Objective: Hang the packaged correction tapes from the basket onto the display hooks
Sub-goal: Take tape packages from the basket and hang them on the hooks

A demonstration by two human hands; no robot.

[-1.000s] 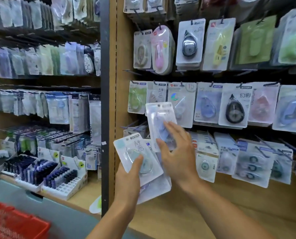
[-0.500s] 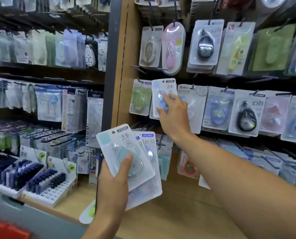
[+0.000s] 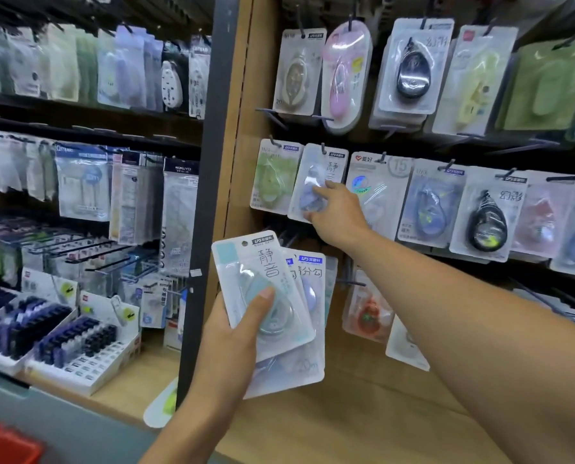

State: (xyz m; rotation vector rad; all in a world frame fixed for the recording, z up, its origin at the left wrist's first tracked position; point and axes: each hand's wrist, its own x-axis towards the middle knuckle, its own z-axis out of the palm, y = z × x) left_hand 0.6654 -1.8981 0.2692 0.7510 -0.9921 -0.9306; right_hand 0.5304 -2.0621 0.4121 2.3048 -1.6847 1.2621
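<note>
A: What sat nearest?
B: A red basket, blurred, at the bottom left corner.

A: And the left hand?
B: It gripped a fanned stack of packs, thumb pressed across the front pack's blister, fingers hidden behind.

A: The right hand?
B: It reached to the board, fingers loosely curved, fingertips touching a blue pack that hung on a hook in the middle row. Whether it pinched the pack, I could not tell.

A: Around that pack?
B: A green pack just left, a white pack just right.
</note>
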